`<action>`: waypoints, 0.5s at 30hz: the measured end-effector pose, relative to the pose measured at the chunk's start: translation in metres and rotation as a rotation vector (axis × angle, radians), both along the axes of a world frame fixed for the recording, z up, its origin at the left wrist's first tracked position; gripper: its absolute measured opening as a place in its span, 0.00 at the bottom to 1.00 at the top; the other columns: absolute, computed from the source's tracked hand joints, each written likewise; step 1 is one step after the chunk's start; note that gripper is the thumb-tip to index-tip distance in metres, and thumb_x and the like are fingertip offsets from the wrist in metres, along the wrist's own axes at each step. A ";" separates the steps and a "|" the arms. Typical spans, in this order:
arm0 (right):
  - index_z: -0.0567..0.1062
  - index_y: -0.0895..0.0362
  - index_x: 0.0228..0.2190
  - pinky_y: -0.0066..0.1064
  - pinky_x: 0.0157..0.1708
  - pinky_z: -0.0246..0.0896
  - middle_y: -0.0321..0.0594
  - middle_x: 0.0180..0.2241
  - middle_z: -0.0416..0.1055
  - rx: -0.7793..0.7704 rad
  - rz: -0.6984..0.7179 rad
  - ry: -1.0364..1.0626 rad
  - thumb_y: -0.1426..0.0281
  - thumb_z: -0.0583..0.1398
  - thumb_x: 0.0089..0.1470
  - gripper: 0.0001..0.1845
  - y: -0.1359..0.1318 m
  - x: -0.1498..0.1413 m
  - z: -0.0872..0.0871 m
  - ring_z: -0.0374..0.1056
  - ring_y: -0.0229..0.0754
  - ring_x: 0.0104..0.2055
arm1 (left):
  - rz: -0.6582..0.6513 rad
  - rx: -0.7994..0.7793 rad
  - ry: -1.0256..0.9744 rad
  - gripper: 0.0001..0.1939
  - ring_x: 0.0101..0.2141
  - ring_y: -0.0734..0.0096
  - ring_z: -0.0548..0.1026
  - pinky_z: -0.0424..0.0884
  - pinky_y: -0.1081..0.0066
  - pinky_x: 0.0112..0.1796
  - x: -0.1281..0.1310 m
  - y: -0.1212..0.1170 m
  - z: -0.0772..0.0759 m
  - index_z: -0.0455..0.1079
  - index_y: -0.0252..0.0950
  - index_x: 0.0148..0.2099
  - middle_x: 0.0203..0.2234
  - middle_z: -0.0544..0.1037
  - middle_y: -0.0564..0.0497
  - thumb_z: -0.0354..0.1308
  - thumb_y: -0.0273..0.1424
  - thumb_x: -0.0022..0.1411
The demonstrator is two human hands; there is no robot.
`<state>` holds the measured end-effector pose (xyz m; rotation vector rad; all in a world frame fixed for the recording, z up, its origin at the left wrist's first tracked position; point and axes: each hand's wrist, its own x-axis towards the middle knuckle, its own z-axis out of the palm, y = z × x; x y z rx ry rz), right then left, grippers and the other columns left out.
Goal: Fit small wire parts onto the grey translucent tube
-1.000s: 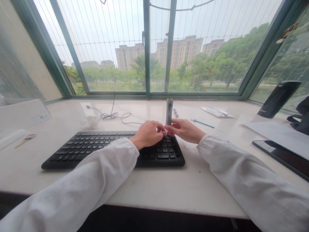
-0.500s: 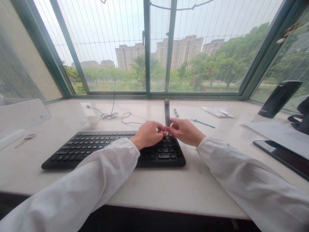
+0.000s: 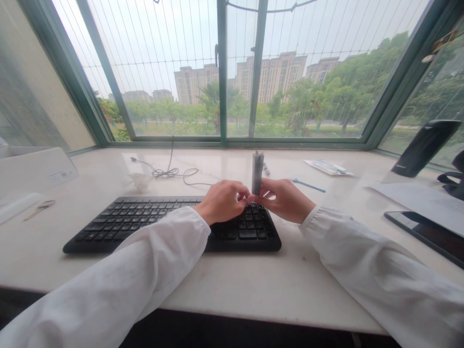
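Observation:
A black keyboard [image 3: 152, 222] lies on the pale counter [image 3: 253, 280] in front of me. Over its right end, my left hand [image 3: 222, 201] and my right hand [image 3: 286, 199] meet fingertip to fingertip. Between them stands an upright grey cylindrical tool [image 3: 257, 172], its lower end hidden by the fingers above the keys. Both hands pinch around its base. White sleeves cover both forearms.
A coiled white cable [image 3: 170, 172] lies behind the keyboard. A blue stick [image 3: 308, 185] and a clear packet [image 3: 328, 167] sit at the back right. A dark tablet [image 3: 427, 237], papers [image 3: 416, 198] and a black speaker [image 3: 424, 147] stand right. A white box [image 3: 34, 169] and a key [image 3: 38, 209] are left.
The grey tool shifted slightly left, then back right, between my fingertips. Both hands stayed over the keyboard's right end.

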<state>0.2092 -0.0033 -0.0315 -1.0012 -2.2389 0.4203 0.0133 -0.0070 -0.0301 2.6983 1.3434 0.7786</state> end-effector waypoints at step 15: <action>0.67 0.53 0.43 0.31 0.33 0.73 0.42 0.41 0.76 0.036 0.042 0.058 0.58 0.57 0.60 0.14 0.003 0.002 -0.013 0.76 0.44 0.39 | -0.194 -0.197 0.267 0.47 0.48 0.51 0.70 0.61 0.59 0.52 -0.009 -0.011 0.000 0.64 0.35 0.56 0.49 0.72 0.42 0.51 0.68 0.48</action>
